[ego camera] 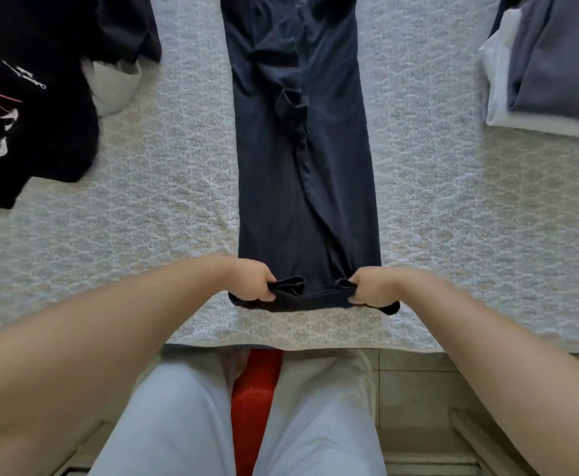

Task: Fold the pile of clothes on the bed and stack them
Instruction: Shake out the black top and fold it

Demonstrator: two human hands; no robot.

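A dark navy garment (301, 159) lies as a long narrow strip down the middle of the bed, running away from me. My left hand (252, 281) grips its near left corner, fingers curled round the hem. At the near right corner my right hand (372, 286) grips the hem in the same manner. The hem between my hands is bunched and slightly lifted off the cover. A stack of folded clothes (552, 63), grey on white, sits at the far right. An unfolded black pile with white print (30, 108) lies at the far left.
The bed has a pale patterned quilted cover (453, 218), its near edge just in front of my legs. A white garment (112, 84) pokes out beside the black pile. A red object (253, 400) stands on the tiled floor between my legs.
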